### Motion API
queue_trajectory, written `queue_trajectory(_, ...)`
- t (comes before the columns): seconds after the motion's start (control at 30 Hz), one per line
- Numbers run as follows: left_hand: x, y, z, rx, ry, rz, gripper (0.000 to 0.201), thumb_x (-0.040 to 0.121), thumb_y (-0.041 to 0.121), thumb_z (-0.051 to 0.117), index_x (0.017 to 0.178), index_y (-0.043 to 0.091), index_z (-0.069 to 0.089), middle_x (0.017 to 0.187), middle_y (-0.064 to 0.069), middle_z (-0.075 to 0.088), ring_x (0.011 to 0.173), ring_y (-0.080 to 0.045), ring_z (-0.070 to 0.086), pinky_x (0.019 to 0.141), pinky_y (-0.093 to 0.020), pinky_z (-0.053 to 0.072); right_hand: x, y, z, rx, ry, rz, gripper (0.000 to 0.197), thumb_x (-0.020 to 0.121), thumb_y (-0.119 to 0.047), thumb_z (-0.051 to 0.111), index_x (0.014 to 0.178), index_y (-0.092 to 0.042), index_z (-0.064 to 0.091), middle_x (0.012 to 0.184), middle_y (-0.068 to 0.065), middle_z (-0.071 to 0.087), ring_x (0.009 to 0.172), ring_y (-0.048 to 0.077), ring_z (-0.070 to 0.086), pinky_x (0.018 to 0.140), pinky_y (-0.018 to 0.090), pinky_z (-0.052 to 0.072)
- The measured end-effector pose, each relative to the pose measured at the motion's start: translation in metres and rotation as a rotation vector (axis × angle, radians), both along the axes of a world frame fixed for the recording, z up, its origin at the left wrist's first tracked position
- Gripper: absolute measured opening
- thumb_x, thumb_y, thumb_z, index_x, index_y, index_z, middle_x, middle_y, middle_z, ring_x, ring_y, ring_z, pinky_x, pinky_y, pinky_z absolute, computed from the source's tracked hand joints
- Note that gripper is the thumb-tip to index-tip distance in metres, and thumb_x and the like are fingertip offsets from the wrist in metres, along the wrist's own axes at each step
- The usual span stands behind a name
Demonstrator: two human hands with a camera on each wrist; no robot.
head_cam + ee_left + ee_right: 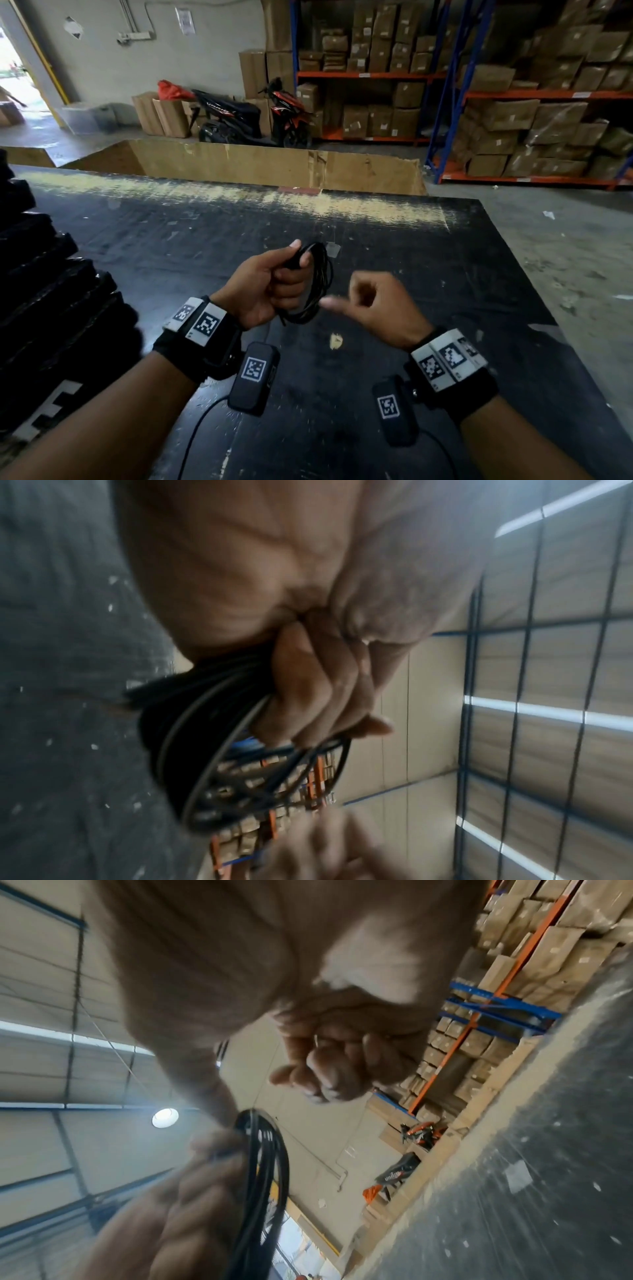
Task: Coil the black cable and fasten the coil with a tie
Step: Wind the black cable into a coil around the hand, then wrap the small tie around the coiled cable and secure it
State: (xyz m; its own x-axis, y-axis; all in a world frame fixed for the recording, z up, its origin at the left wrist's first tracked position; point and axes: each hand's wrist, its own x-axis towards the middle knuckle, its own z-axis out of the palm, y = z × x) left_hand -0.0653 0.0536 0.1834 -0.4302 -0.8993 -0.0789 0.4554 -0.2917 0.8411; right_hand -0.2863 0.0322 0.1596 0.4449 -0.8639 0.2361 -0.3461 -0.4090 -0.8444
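The cable, wound into a coil, is gripped in the curled left hand above the black tabletop. The right hand is held just beside it, fingers curled, thumb extended, holding nothing visible. Shelving stands beyond.

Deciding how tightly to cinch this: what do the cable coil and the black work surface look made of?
Black cable coil, gripped by the left hand: thin, smooth sheath, probably plastic or rubber; strands show a slight sheen and bend freely. Work surface: hard, matte black board, scuffed pale along its far side, possibly coated wood.
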Motion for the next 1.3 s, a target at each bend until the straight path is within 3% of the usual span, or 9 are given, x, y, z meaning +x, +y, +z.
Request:
queue_trajectory(0.07, 0.002, 0.002, 0.001, 0.011, -0.128, -0.051, 0.037, 0.104, 0.036, 0.039, 0.081, 0.014, 0.057, 0.06, 0.007, 0.016, 0.045, -0.008, 0.011, 0.04, -0.022, 0.012, -0.009, -0.01, 0.014, -0.092, -0.089, -0.049, 0.036, 0.08, -0.044, 0.077, 0.072, -0.019, 0.053, 0.063, -0.007, 0.053, 0.056, 0.008, 0.048, 0.058, 0.031, 0.043)
queue_trajectory(0.13, -0.001, 0.002, 0.002, 0.026, -0.234, -0.103, 0.036, 0.103, 0.036, 0.042, 0.079, 0.014, 0.058, 0.06, 0.006, 0.016, 0.045, -0.008, 0.01, 0.039, -0.021, 0.011, -0.015, -0.016, 0.029, -0.114, -0.13, 0.036, 0.022, 0.088, -0.03, 0.075, 0.1, -0.019, 0.06, 0.093, -0.007, 0.067, 0.082, 0.006, 0.066, 0.073, 0.03, 0.056)
queue_trajectory(0.23, -0.011, 0.001, 0.001, 0.045, -0.34, -0.153, 0.038, 0.104, 0.035, 0.041, 0.077, 0.014, 0.059, 0.056, 0.008, 0.019, 0.045, -0.008, 0.009, 0.039, -0.02, 0.01, -0.016, -0.019, 0.037, -0.082, -0.037, 0.274, 0.043, 0.092, -0.022, 0.073, 0.133, -0.024, 0.06, 0.127, -0.004, 0.069, 0.116, 0.01, 0.069, 0.099, 0.033, 0.057)
queue_trajectory(0.4, -0.032, -0.002, 0.002, 0.112, -0.384, -0.163, 0.039, 0.1, 0.032, 0.039, 0.07, 0.013, 0.054, 0.048, 0.011, 0.026, 0.045, -0.009, 0.008, 0.04, -0.021, 0.007, -0.021, -0.019, 0.02, -0.012, -0.269, 0.235, 0.027, 0.082, 0.0, 0.08, 0.109, 0.002, 0.077, 0.098, 0.017, 0.081, 0.093, 0.024, 0.08, 0.09, 0.037, 0.062)
queue_trajectory(0.7, -0.069, -0.018, -0.029, -0.176, -0.631, -0.001, 0.04, 0.109, 0.033, 0.039, 0.086, 0.007, 0.057, 0.055, 0.01, 0.03, 0.045, -0.005, 0.024, 0.042, -0.019, 0.019, -0.052, -0.02, -0.015, -0.112, -0.304, -0.092, 0.016, 0.078, -0.007, 0.085, 0.092, 0.001, 0.081, 0.088, 0.013, 0.081, 0.083, 0.025, 0.079, 0.078, 0.038, 0.065)
queue_trajectory(0.93, -0.097, -0.015, -0.061, -0.289, -0.701, 0.026, 0.04, 0.11, 0.032, 0.039, 0.074, 0.016, 0.046, 0.053, 0.014, 0.03, 0.044, -0.003, 0.022, 0.044, -0.02, 0.017, -0.075, -0.012, -0.045, 0.023, -0.378, -0.13, 0.02, 0.079, 0.0, 0.082, 0.098, 0.006, 0.078, 0.094, 0.014, 0.078, 0.081, 0.013, 0.075, 0.078, 0.025, 0.061)
queue_trajectory(1.1, -0.086, -0.006, -0.108, -0.229, -0.653, 0.123, 0.04, 0.11, 0.028, 0.04, 0.072, 0.017, 0.042, 0.054, 0.011, 0.026, 0.042, -0.003, 0.021, 0.041, -0.018, 0.017, -0.122, -0.002, -0.081, 0.147, -0.273, -0.229, 0.014, 0.091, -0.004, 0.072, 0.104, 0.0, 0.077, 0.094, 0.017, 0.078, 0.083, 0.025, 0.078, 0.081, 0.033, 0.063)
queue_trajectory(1.2, -0.067, 0.002, -0.136, -0.164, -0.645, 0.192, 0.038, 0.109, 0.028, 0.042, 0.071, 0.02, 0.045, 0.054, 0.012, 0.028, 0.042, -0.003, 0.023, 0.039, -0.017, 0.019, -0.152, 0.009, -0.119, 0.115, 0.034, -0.389, 0.013, 0.092, -0.006, 0.069, 0.094, -0.015, 0.078, 0.084, 0.005, 0.078, 0.071, 0.014, 0.074, 0.075, 0.037, 0.063)
queue_trajectory(1.3, -0.057, 0.01, -0.155, -0.092, -0.665, 0.2, 0.048, 0.108, 0.028, 0.043, 0.062, 0.028, 0.056, 0.053, 0.014, 0.031, 0.042, -0.002, 0.025, 0.039, -0.016, 0.02, -0.162, 0.024, -0.149, 0.094, 0.317, -0.414, 0.023, 0.086, -0.002, 0.063, 0.094, -0.02, 0.076, 0.092, 0.001, 0.075, 0.08, 0.018, 0.071, 0.083, 0.044, 0.061)
